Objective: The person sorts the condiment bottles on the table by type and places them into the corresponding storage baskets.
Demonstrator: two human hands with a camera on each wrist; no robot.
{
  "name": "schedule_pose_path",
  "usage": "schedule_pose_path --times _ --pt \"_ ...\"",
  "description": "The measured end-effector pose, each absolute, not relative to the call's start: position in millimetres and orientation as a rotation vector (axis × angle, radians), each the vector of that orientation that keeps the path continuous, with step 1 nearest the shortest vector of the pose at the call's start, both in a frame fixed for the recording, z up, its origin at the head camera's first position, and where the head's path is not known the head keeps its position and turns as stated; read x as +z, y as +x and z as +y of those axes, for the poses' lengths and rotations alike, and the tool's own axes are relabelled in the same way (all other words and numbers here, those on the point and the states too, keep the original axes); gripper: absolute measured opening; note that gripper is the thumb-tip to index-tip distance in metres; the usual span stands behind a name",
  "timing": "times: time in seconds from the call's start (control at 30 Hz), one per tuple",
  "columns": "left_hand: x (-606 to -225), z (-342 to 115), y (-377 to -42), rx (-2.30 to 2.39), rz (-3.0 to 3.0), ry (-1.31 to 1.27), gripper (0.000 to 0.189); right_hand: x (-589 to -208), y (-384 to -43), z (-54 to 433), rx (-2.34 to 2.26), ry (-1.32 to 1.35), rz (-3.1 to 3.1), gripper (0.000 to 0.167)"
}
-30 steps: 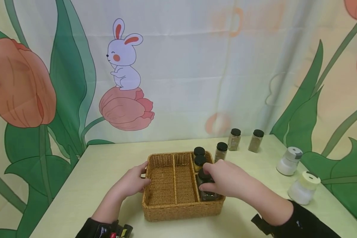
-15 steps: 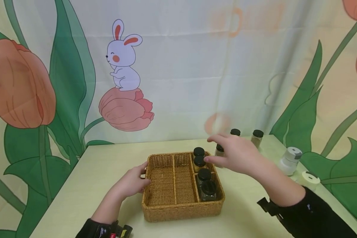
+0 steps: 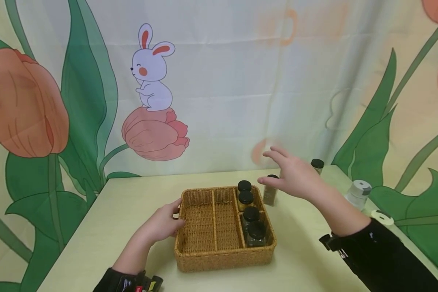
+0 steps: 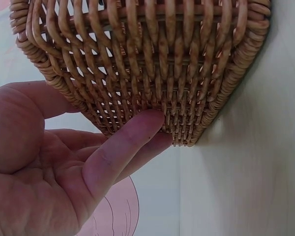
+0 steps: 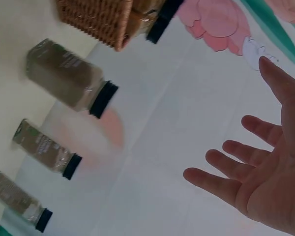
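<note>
My left hand (image 3: 163, 222) holds the left wall of a divided wicker basket (image 3: 224, 256). In the left wrist view, the thumb and a finger reach over the rim while other fingers lie against the woven outside. Raised right of the basket, my right hand (image 3: 296, 174) has its fingers spread, with nothing in them. Below it, a spice jar (image 3: 269, 195) with a black lid stands beside the basket. Two dark jars (image 3: 256, 236) sit in the front right compartment. Behind them, two more black-lidded jars (image 3: 245, 198) share the back right compartment.
Another spice jar (image 3: 317, 165) stands at the back right, partly behind the right arm. The right wrist view also shows a further jar (image 5: 47, 148). Two white jars (image 3: 358, 194) stand near the table's right edge. A printed curtain (image 3: 222, 101) hangs behind the table.
My right hand has left the dark jars in the front right compartment and risen to the back right, its fingers spreading. The left hand and basket have stayed put.
</note>
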State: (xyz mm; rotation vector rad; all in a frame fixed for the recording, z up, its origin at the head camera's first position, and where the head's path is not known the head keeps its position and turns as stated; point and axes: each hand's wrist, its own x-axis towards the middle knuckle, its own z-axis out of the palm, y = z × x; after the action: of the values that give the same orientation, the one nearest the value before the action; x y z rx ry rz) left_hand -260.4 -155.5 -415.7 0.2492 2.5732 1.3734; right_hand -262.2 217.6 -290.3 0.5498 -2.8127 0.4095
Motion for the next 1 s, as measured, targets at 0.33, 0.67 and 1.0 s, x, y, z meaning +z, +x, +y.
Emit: schedule_pose_path --times 0.33,0.67,1.0 --pt "-414.7 -156.2 -258.7 1.379 2.573 0.253 0.079 -307.6 -290.7 232.9 0.454 0.457 -2.874 0.085" --pt "-413.8 -154.8 -258.6 1.381 2.573 0.25 0.079 -335.8 -316.8 244.7 0.466 0.435 -2.921 0.074" --pt "-413.1 -154.0 -258.9 1.379 2.575 0.252 0.078 -358.0 -331.6 247.4 0.343 0.43 -2.96 0.036"
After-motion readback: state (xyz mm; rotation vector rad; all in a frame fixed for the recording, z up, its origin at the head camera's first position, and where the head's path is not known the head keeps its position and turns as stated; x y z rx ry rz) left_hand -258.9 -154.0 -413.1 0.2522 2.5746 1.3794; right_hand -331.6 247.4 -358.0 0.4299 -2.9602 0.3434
